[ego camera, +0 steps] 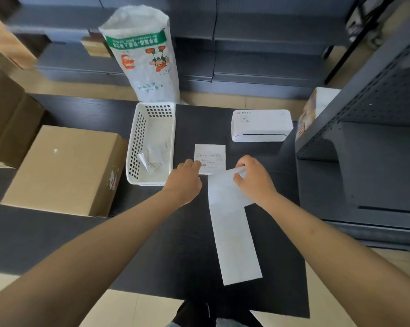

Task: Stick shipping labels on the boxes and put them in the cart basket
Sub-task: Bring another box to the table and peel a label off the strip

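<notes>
A printed shipping label (211,156) lies flat on the black table (175,244). My left hand (186,182) pinches the label's lower left corner. My right hand (253,179) grips the top end of a long blank white backing strip (234,232), which runs down the table toward me. A closed cardboard box (60,171) sits at the table's left end. Between the box and my left hand stands a white perforated plastic basket (137,138) with crumpled backing paper (152,156) inside.
A white label printer (261,125) stands at the far right of the table. A large white printed sack (142,55) stands on the floor behind the basket. More cardboard boxes (5,119) are stacked at far left. Grey metal shelving (364,138) borders the right side.
</notes>
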Motion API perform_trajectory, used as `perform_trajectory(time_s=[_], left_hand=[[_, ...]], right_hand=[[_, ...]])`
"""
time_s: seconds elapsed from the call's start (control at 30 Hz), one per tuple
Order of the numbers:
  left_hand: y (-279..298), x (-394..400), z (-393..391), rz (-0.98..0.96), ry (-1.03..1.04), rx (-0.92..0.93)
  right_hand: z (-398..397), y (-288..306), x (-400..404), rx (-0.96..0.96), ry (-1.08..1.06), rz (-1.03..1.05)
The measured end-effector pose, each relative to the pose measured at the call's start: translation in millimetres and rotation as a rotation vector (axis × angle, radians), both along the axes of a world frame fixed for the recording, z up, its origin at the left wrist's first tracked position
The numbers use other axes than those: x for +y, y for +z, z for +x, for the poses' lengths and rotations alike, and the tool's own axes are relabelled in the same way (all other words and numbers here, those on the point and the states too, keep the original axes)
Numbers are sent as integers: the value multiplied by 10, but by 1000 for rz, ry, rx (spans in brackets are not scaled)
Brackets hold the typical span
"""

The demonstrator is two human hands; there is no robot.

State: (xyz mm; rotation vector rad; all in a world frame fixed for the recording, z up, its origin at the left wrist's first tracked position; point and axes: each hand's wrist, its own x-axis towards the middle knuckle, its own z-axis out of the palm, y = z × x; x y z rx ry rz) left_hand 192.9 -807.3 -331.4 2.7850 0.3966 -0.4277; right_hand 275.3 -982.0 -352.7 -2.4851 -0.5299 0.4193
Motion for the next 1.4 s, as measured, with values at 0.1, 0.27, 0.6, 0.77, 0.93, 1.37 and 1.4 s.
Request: perform_trajectory(time_s=[0.1,0.27,0.6,0.77,0.93,1.37,1.4], left_hand=[[133,33,-111,-19,12,-41],[324,107,-379,-38,35,-124],[257,-106,-995,-13,-125,-62],[146,-355,-1169,4,-168,-36],[18,-541,-1268,-23,-196,-15],[-223,-923,-1170,-71,-147,61],[-223,-944,-1154,-69,-142,62]], right_hand=[[-77,170,9,-53,-95,91],[-385,311,-80,-143,-108,189],[-1286,198,-708,46,55,59],[-1579,75,-930,151,53,-88],[-1713,-162,-1070,288,43,-39],[-1389,-240,-956,756,-340,213],[-1368,-223,-966,839,-350,242]])
